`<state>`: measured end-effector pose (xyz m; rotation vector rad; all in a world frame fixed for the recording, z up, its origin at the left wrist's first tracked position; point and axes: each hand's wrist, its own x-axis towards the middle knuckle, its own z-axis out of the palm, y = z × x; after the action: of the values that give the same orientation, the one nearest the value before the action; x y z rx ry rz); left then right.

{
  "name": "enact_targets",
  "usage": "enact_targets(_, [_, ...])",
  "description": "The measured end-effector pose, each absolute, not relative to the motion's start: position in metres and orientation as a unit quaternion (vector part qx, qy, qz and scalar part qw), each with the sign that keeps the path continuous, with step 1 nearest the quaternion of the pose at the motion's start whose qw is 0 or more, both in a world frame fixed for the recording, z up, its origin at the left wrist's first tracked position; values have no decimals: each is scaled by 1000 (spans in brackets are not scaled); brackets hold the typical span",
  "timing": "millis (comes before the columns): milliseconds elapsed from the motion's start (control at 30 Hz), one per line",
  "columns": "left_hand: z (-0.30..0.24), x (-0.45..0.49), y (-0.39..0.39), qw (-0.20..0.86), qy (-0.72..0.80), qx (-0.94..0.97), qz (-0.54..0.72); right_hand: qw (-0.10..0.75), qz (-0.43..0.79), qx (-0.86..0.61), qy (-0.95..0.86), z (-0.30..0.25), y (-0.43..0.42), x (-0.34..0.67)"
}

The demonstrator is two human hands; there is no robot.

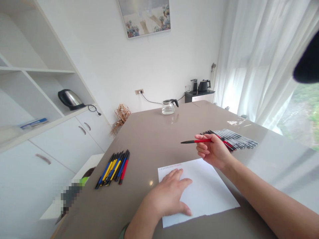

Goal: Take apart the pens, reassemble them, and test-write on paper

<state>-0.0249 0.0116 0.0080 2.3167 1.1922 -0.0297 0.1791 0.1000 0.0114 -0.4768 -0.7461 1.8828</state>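
A white sheet of paper (pixel 206 189) lies on the brown table (pixel 149 139) in front of me, with small marks along its top edge. My left hand (pixel 171 196) rests flat on the sheet's left side, fingers spread. My right hand (pixel 213 149) is closed round a red and black pen (pixel 196 141), held level above the table with its tip pointing left. Just behind that hand lies a row of several dark pens (pixel 236 138). To the left of the paper sits a bundle of several blue, yellow, black and red pens (pixel 114 167).
A glass carafe (pixel 168 107) stands at the table's far end. White shelving and cabinets with a steel kettle (pixel 69 99) line the left wall. A side stand with dark kettles (pixel 200 87) is at the back, sheer curtains on the right.
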Motion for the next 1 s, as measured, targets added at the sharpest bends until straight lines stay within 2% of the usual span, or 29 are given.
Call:
enact_targets(133, [9,-24,11,267,442,856,-11,520,763,-184,-336,15,94,176])
enact_targets(333, [11,-23,11,265,445,855,-13,491,780,-151,-358,30,82,174])
enact_targets(667, [13,-22,9,268,453,850,-16,530,713,-266,-373,32,81,169])
enact_targets(1000, [13,-22,9,262,447,855,-16,500,760,-188,-369,35,74,172])
